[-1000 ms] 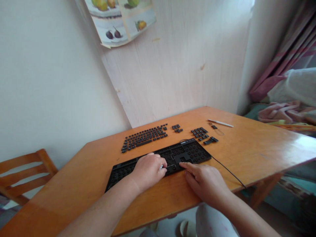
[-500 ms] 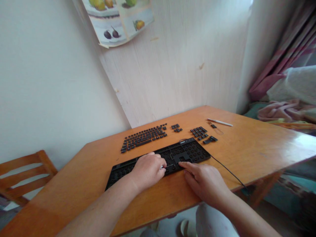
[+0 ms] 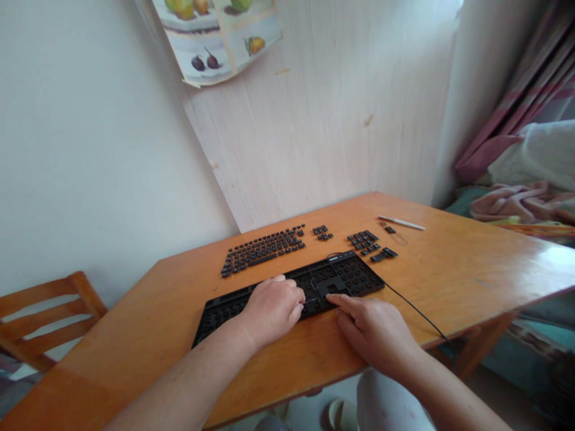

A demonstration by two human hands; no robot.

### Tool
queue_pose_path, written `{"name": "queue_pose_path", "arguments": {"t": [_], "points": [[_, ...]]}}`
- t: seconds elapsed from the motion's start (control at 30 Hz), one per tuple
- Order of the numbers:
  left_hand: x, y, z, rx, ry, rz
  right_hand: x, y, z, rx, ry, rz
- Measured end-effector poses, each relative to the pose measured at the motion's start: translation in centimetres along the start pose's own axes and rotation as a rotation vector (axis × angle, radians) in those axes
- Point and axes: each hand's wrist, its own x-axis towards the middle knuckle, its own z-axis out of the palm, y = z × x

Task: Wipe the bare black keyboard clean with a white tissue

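A black keyboard base (image 3: 330, 284) with its keycaps off lies slantwise near the front edge of the wooden table. Over its middle, my left hand (image 3: 276, 302) is closed, thumb against curled fingers. A thin metal line shows by the fingertips, but what the hand grips is hidden. My right hand (image 3: 375, 326) rests at the base's front edge, index finger stretched out and touching the black frame, the other fingers bent beneath. Behind the base, loose black keycaps (image 3: 269, 246) are laid out in keyboard order. A smaller number-pad group of keycaps (image 3: 363, 240) lies to the right.
A white pen-like stick (image 3: 401, 222) and a small wire tool (image 3: 390, 230) lie at the back right. The keyboard's cable (image 3: 420, 312) runs over the table (image 3: 476, 257) edge. A wooden chair (image 3: 49, 317) stands at left; a wall panel (image 3: 323, 137) rises behind.
The view has shifted very slightly. My left hand has turned a little, and the pale bit seen at its fingertips is now hidden. My right hand stays in place.
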Motion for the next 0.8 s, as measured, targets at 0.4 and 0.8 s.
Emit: {"name": "queue_pose_path", "arguments": {"t": [0.4, 0.8], "points": [[0.5, -0.7, 0.7, -0.243, 0.001, -0.129, 0.0, -0.1, -0.2, 0.013, 0.016, -0.013], [0.7, -1.3, 1.0, -0.461, -0.060, -0.259, -0.1, 0.0, -0.1, 0.024, 0.015, -0.015]]}}
